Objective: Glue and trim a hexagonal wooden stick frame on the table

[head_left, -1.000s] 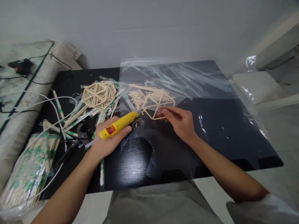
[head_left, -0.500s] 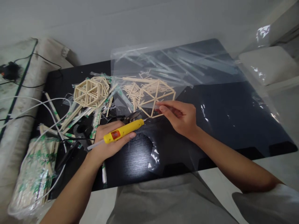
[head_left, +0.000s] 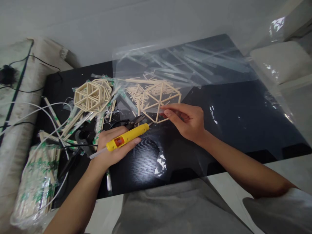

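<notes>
My left hand [head_left: 113, 148] is wrapped round a yellow hot glue gun [head_left: 128, 137], with a clear glue stick [head_left: 98, 152] coming out of its back end. The gun's tip points right, close to the lower corner of a spoked frame [head_left: 160, 103] made of thin wooden sticks. Near the frame's centre, my right hand [head_left: 188, 122] pinches it between thumb and fingertips; the exact grip is partly hidden by the fingers. Dark-handled pliers [head_left: 134, 123] lie just behind the gun.
Stacked stick frames [head_left: 91, 96] stand at the left, among wrapped chopsticks [head_left: 73, 125]. Loose short sticks [head_left: 136, 92] lie behind the held frame. A clear plastic sheet [head_left: 209, 65] covers part of the black table [head_left: 234, 113]. A bag of chopsticks [head_left: 39, 178] and a white cable [head_left: 55, 130] are at the left.
The view has shifted slightly, so the table's contents sit a little further left. Both hands keep nearly the same pose, with the glue gun's tip still by the frame's lower corner.
</notes>
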{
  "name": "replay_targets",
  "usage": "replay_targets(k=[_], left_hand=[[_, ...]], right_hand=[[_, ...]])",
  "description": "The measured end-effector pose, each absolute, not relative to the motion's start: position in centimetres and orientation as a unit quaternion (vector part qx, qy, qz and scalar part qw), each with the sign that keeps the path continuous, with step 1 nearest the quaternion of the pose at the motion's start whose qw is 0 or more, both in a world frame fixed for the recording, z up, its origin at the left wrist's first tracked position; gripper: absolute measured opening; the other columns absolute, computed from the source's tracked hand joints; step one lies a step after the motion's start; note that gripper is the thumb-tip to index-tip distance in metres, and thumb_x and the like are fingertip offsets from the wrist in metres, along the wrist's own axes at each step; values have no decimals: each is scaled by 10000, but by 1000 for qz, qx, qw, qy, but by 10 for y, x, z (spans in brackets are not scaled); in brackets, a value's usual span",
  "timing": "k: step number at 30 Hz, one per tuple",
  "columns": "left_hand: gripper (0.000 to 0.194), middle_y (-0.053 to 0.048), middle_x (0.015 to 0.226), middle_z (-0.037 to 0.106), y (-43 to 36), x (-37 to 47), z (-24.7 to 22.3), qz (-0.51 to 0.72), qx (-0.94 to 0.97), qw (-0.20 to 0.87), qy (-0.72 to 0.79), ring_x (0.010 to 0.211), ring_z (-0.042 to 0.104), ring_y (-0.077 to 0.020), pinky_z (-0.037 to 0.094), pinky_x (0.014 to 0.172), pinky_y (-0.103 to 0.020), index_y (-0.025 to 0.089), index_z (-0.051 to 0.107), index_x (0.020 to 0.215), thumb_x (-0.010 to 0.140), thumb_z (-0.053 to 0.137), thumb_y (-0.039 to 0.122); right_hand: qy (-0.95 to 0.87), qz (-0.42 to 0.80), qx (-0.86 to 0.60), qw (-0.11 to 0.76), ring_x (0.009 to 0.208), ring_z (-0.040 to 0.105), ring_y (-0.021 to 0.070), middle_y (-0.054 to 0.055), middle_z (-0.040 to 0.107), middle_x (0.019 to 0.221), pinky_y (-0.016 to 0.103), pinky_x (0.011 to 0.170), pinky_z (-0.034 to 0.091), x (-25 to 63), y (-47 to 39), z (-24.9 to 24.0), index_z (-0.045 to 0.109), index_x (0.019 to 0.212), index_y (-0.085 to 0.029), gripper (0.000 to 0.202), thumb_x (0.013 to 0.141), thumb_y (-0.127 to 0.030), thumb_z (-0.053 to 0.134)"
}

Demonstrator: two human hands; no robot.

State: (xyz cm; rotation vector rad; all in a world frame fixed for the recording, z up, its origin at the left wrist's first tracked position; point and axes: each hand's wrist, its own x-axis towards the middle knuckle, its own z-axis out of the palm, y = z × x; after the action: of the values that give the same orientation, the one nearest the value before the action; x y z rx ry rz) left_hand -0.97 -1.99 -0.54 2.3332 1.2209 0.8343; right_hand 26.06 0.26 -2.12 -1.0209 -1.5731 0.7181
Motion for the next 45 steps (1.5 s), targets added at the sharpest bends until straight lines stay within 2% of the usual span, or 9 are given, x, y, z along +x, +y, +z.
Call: replay_targets(k=[8, 21, 30, 39, 45], left_hand=[[424, 63, 563, 431, -17, -9, -3, 314, 829, 166, 431, 461, 436, -71, 300, 432, -260, 204, 461, 632, 927, 718, 368], [493, 51, 538, 384, -18, -9, -2, 308, 807, 159, 479, 443, 401, -84, 289, 441, -287, 210, 404, 592, 946, 671, 426], [379, 54, 553, 487, -16, -12, -7, 331, 793, 146, 490, 449, 461, -83, 343, 450, -267, 207, 549, 647, 927, 713, 402], [382, 24, 573, 562, -16, -20, -14, 319, 775, 129, 530, 496, 558, -125, 385, 457, -276, 215, 605, 652, 933, 700, 456], [327, 30, 560, 549, -15, -22, -16, 324, 770, 110, 539, 490, 560, -128, 384, 453, -269, 219, 667, 714, 928, 704, 462]], right_hand=[[-643, 331, -430, 540, 836, 798, 194, 36, 833, 999, 295, 745, 657, 260, 2, -25, 818, 1078, -246, 168, 951, -306, 725], [-625, 358, -435, 539, 872, 803, 213, 29, 832, 1006, 326, 773, 674, 261, 2, -26, 818, 1084, -270, 179, 960, -349, 718], [-616, 375, -427, 545, 893, 807, 221, 31, 830, 1008, 331, 786, 675, 260, 2, -27, 817, 1087, -273, 169, 960, -332, 722], [-614, 381, -430, 541, 891, 809, 215, 24, 832, 1001, 322, 774, 678, 260, 1, -26, 815, 1086, -277, 164, 959, -325, 722], [-613, 381, -437, 537, 889, 810, 222, 30, 833, 993, 323, 765, 676, 260, 1, -25, 817, 1080, -274, 179, 962, -363, 716]])
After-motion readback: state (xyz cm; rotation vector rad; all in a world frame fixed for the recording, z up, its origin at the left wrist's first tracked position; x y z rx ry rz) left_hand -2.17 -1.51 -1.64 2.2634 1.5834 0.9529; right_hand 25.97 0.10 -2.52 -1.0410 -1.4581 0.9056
